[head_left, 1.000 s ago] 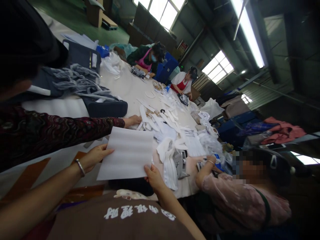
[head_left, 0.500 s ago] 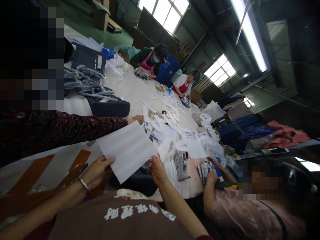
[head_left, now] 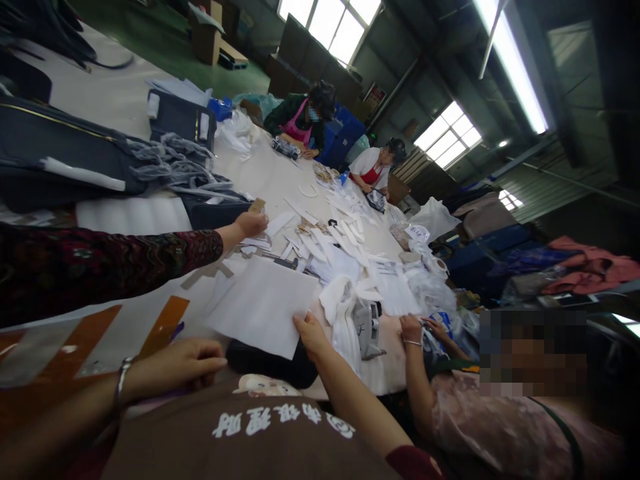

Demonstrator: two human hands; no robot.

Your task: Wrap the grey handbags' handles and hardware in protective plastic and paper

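Note:
A thin white foam sheet (head_left: 263,307) lies tilted across the table edge in front of me. My right hand (head_left: 311,335) grips its lower right corner. My left hand (head_left: 177,365), with a metal bangle (head_left: 121,383) on the wrist, is apart from the sheet, fingers together and holding nothing, above a brown shirt (head_left: 235,433). Beyond the sheet, a co-worker's hand (head_left: 250,225) in a patterned dark sleeve (head_left: 100,267) holds a small tan piece (head_left: 258,206). To my right, another co-worker's hands (head_left: 411,329) work near a grey iron-like device (head_left: 365,327).
The long white-covered table (head_left: 270,177) holds scattered white strips (head_left: 320,247), white cloth (head_left: 340,320) and dark bags (head_left: 180,120). Several co-workers sit along it. Blue crates (head_left: 340,133) and plastic bags (head_left: 433,220) stand beyond its far side.
My left hand has let go of the foam sheet and dropped toward my body. The sheet has settled lower. The co-worker's hand has drawn back from the strips, now holding a tan piece.

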